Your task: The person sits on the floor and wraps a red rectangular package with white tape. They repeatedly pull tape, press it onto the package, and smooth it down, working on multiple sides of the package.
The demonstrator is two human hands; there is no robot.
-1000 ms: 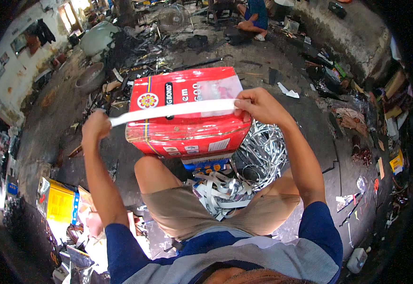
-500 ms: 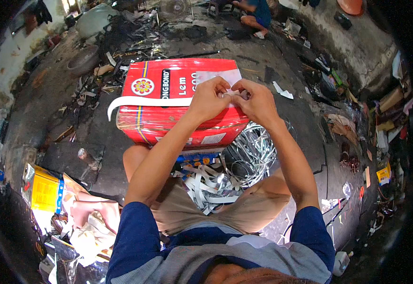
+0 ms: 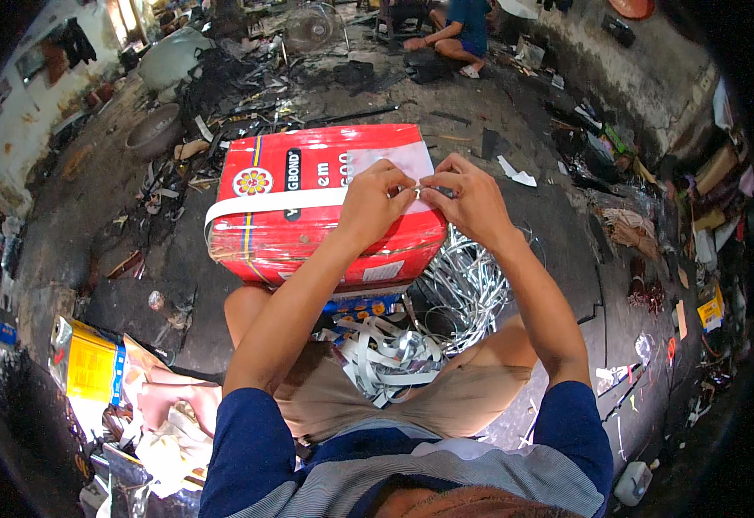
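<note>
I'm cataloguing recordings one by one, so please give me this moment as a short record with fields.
Left hand: the left hand, fingertips pinched, at the right part of the white strip
Right hand: the right hand, pinched close beside it, apparently on the strip's end; exact grip partly hidden
Strip: lies across the red box, its other end curving over the box's left edge
Between the legs: pile of white strips
Beyond the box: co-worker, crouched
Lower left: yellow container
</note>
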